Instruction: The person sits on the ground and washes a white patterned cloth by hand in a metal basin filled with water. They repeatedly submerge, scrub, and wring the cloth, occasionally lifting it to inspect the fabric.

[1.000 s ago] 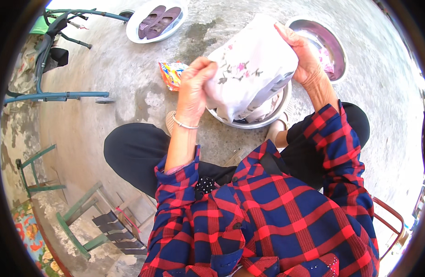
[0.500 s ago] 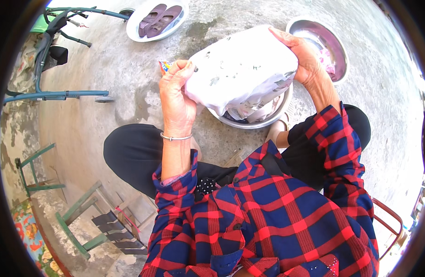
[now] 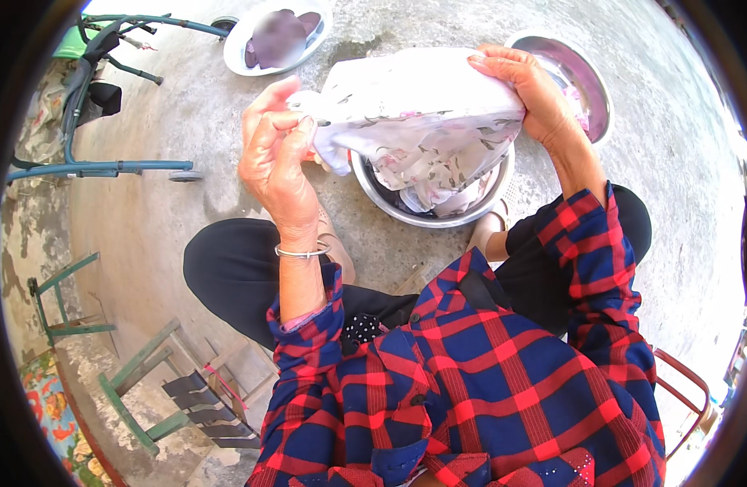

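A white cloth with a floral print point(image 3: 422, 97) is stretched between my two hands. My left hand point(image 3: 280, 158), with a silver bangle at its wrist, pinches one end of it between thumb and fingers. At the other end my right hand point(image 3: 540, 93) grips the edge, thumb on top. The lower folds of the cloth hang over a metal basin point(image 3: 462, 217) on the floor between my feet. More wet-looking fabric point(image 3: 475, 195) lies in that basin, partly covered by the hanging cloth.
A second metal basin point(image 3: 604, 101) with pink cloth stands at the far right. Far left is a white basin point(image 3: 235, 61) holding dark shoes point(image 3: 280, 36). A blue wheeled frame point(image 3: 114, 166) and green wooden stools point(image 3: 138, 406) stand on the left; a red-framed chair point(image 3: 686, 377) is at right.
My left hand has moved left and turned, drawing the cloth's end with it. The cloth now sags, showing more printed folds and more of the basin. My right hand has shifted only slightly.
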The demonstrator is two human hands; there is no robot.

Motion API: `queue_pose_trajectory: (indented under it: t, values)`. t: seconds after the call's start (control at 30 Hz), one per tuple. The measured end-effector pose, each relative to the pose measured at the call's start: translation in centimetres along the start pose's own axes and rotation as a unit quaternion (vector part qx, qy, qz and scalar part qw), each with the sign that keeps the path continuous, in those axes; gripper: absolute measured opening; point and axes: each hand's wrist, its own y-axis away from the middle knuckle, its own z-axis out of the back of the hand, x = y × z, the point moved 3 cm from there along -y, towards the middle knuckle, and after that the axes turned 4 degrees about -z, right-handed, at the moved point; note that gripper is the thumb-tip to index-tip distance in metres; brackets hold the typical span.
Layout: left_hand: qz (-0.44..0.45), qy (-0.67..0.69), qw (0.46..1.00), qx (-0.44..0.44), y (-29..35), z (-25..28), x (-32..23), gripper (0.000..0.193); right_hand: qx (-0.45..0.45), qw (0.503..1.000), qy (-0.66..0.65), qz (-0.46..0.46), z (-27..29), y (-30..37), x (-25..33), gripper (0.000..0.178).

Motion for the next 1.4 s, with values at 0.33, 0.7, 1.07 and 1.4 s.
queue_pose_trajectory:
  t: [0.33,0.7,1.07,1.4]
  values:
    - [0.342,0.209,0.898,0.181,2.1,-0.7,3.9,0.008,-0.002,0.991,0.015,0.133,-0.3,0.3,0.3,0.014]
    - [0.379,0.206,0.883,0.184,3.1,-1.0,3.7,0.013,0.010,0.995,0.039,0.095,-0.8,0.4,0.0,0.009]
    - [0.419,0.363,0.829,0.080,2.8,-1.6,2.9,0.027,0.010,0.999,0.027,0.034,-1.0,0.0,-0.8,0.008]
    - [0.398,0.295,0.841,0.219,3.4,-1.5,3.1,0.040,0.012,0.999,0.026,0.022,-1.3,-0.1,-1.3,0.009]
